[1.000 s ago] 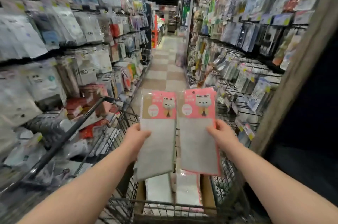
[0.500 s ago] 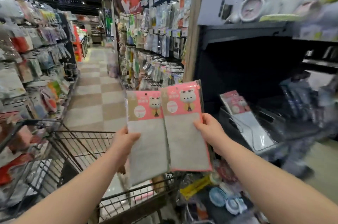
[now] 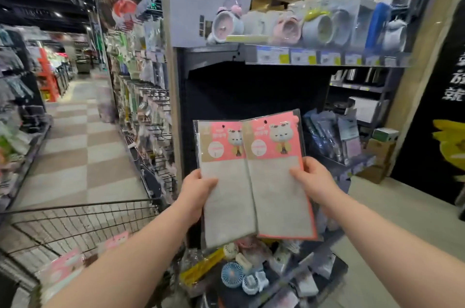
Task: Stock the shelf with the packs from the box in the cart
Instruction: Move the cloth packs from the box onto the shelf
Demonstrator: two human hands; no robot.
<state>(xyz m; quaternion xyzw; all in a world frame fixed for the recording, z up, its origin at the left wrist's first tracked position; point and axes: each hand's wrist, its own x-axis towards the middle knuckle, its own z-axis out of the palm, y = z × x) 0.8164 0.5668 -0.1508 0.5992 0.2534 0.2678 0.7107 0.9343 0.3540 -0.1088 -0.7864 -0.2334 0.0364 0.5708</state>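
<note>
Two packs are held up side by side in front of the dark shelf [image 3: 251, 88], the largest thing in view, which fills the far middle and right. Its upper board carries clocks [image 3: 227, 27] and boxed goods in a row, with price tags along the edge. Its middle bay is dark and looks bare behind the packs. To the right in that bay lean some blue packets [image 3: 327, 136].

At near left stands the wire cart [image 3: 75, 222], its rim running from the left edge to the middle. Pink-topped packs [image 3: 65, 267] lie in it at near left, blurred. The box itself cannot be made out.

Below the hands a low tray [image 3: 302, 280] holds small fans [image 3: 232, 275] and other bits.

Left pack [image 3: 226, 197] and right pack [image 3: 279, 194] are flat, each with a pink header bearing a cartoon animal and a grey cloth below. Their inner edges touch, the right one slightly overlapping the left. They stand upright, tilted a little apart at the bottom.

Left hand [image 3: 197, 194] has its grip pinched on the left edge of the left pack, thumb on the front. Right hand [image 3: 315, 182] grasps the right edge of the right pack the same way.
</note>
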